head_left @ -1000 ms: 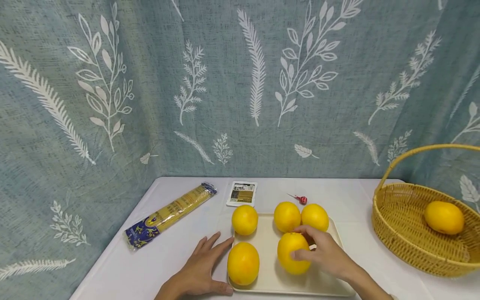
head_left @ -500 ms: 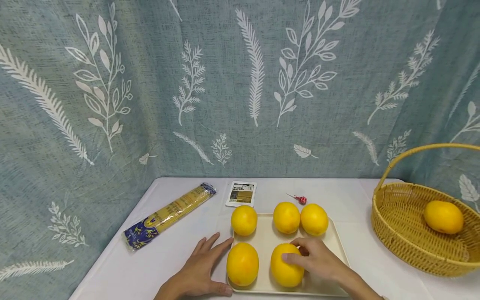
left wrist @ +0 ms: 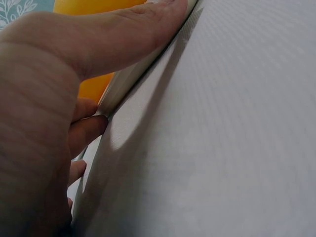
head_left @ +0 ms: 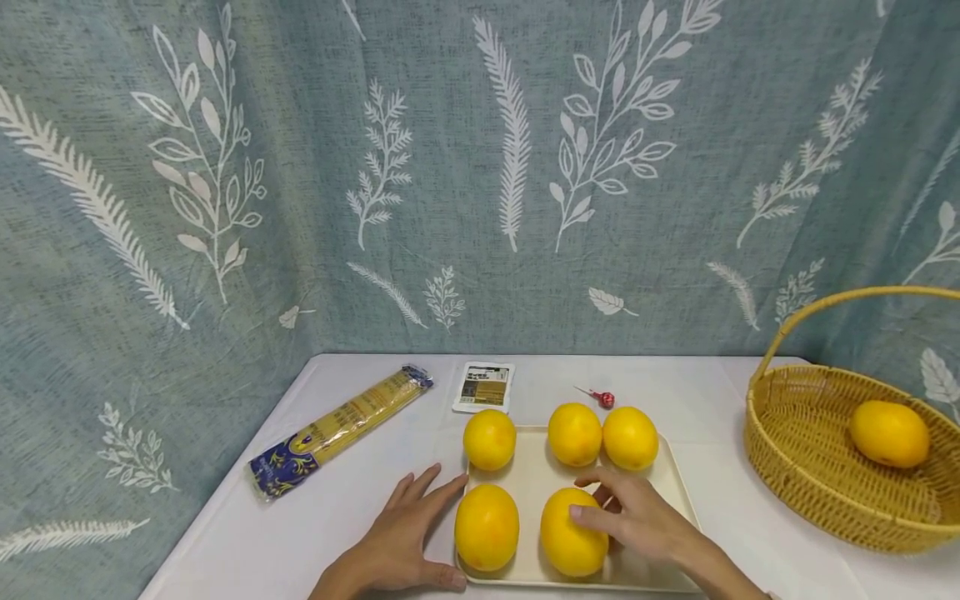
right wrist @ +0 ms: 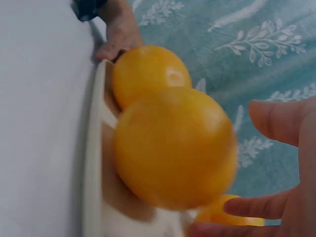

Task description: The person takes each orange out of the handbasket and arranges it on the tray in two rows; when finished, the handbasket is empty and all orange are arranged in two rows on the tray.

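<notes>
A cream tray (head_left: 529, 500) carries several oranges. My right hand (head_left: 637, 518) is at the upper right of the front-right orange (head_left: 564, 542), which rests on the tray. In the right wrist view, a gap shows between the thumb (right wrist: 271, 121) and that orange (right wrist: 175, 148); the fingers (right wrist: 254, 206) are spread loosely near its lower side. With its fingers spread, my left hand (head_left: 405, 533) lies along the tray's left edge, thumb at the front corner. Close beside it sits the front-left orange (head_left: 487, 529). At the tray's back are a left orange (head_left: 490, 440) and two more oranges (head_left: 575, 435) side by side.
On the right stands a wicker basket (head_left: 795, 492) with a tall handle and one orange (head_left: 888, 434) inside. Behind the tray lie a flat packet (head_left: 483, 387) and a red lollipop (head_left: 604, 400). A long noodle package (head_left: 341, 433) lies at the left.
My right hand has brought the front-right orange forward and left, down onto the tray, and its fingers have loosened from it. The left hand has stayed in place.
</notes>
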`<state>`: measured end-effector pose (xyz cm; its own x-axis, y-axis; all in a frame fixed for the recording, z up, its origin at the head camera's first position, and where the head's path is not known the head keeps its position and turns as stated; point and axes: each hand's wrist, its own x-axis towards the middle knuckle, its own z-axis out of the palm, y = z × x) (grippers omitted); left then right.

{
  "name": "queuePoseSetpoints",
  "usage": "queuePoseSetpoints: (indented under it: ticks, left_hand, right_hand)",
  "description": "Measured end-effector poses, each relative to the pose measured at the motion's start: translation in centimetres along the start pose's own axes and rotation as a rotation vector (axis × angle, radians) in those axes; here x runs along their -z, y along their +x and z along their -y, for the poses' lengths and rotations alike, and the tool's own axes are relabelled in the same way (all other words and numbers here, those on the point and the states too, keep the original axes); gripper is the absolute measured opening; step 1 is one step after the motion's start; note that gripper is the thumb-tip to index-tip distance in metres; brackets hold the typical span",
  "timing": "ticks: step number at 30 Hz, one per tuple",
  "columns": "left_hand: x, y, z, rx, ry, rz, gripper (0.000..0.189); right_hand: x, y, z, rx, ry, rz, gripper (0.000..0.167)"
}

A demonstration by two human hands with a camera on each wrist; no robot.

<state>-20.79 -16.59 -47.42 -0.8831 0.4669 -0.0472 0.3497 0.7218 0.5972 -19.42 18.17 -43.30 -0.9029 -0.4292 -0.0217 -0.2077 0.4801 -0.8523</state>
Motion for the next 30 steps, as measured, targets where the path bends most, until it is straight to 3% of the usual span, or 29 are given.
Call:
queuePoseSetpoints:
  ticks: [4,8,18,30]
  left_hand:
    - [0.0,-0.1,0.2,0.001,0.003,0.006,0.117]
    - [-0.1,-0.1,0.3,0.006,-0.01,0.014,0.117]
    - [-0.1,0.0,0.2,0.011,-0.013,0.014,0.118]
    - [-0.1,0.1,0.1,0.031,-0.01,0.017,0.117]
  right_hand:
    - [0.5,-0.3,0.4,0.009,0.025,-0.064,0.055]
    - [1.5,-0.6,0.8,0.05,-0.062,-0.159,0.051]
    - [4.9,-1.3,1.3,0.053,-0.21,-0.341,0.04]
    - [10.6,-2.7,1.2,0.016,-0.452,-0.458,0.04]
